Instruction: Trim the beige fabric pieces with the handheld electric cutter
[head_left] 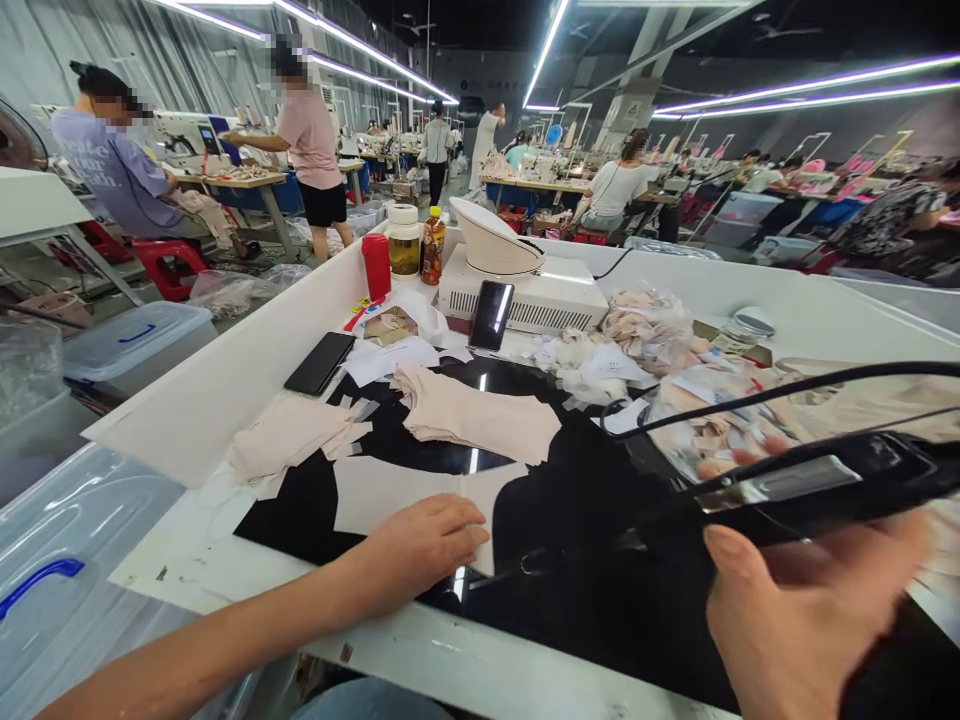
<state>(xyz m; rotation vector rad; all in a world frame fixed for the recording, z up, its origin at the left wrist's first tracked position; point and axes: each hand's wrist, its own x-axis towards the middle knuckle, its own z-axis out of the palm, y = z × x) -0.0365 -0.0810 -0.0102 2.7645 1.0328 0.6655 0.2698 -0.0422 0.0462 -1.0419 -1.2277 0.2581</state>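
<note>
My left hand (431,545) lies flat, palm down, on the right part of a pale fabric piece (375,495) spread on a glossy black board (600,600). My right hand (810,600) is wrapped round a black handheld tool (810,485) with a metal plate and a cable; its thin tip points left toward the fabric, apart from it. Beyond the spread piece sits a stack of pale fabric pieces (480,415). Another pale pile (289,435) rests at the board's left edge.
Behind the board stand a phone (491,315), a white machine (525,290), a red cup (376,267), a jar (403,240) and a bottle (433,245). Bagged scraps (649,325) lie at the right. A black cable (787,390) crosses there. People sit and stand at tables beyond.
</note>
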